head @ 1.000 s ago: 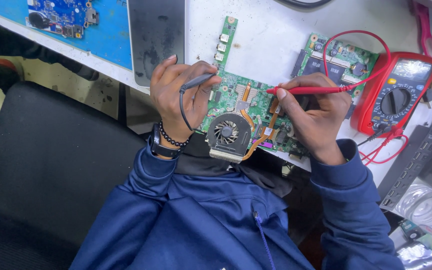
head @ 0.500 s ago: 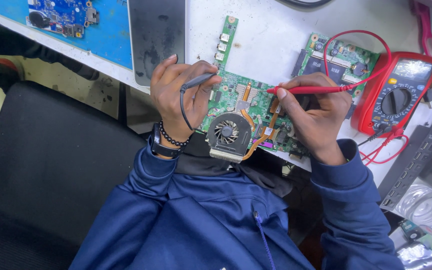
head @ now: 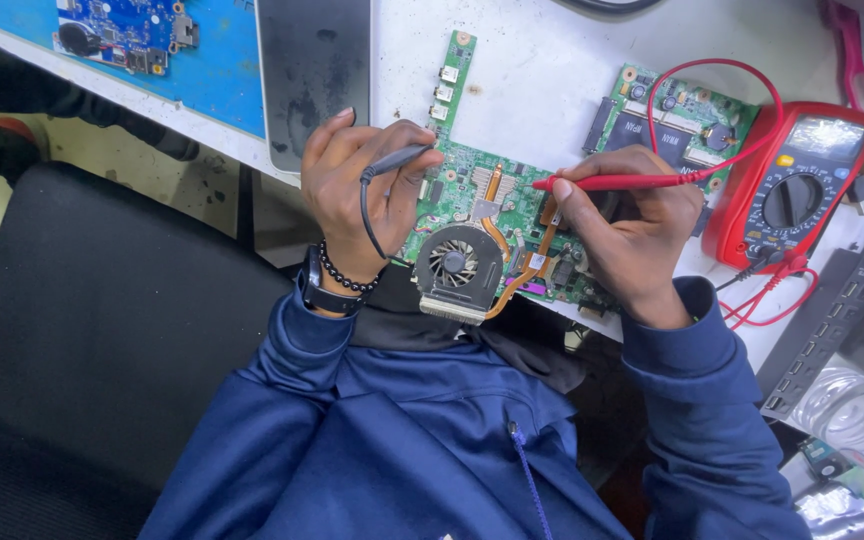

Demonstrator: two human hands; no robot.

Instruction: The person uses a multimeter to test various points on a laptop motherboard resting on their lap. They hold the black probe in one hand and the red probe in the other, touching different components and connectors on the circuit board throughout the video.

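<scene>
Nothing has shifted that I can make out since half a second ago: both hands sit where they were over the green circuit board (head: 482, 215). My left hand (head: 357, 190) is curled shut around the black probe (head: 397, 160), its tip down on the board's left part, its black lead looping over the palm. My right hand (head: 632, 225) pinches the red probe (head: 617, 182) between thumb and fingers, tip touching the board near its middle. That board lies on the white table (head: 542, 70), its near edge overhanging, with a round fan (head: 455, 265) at the near side. Right of my right hand stands the red meter (head: 797, 190), just beyond a smaller green board (head: 677, 125).
</scene>
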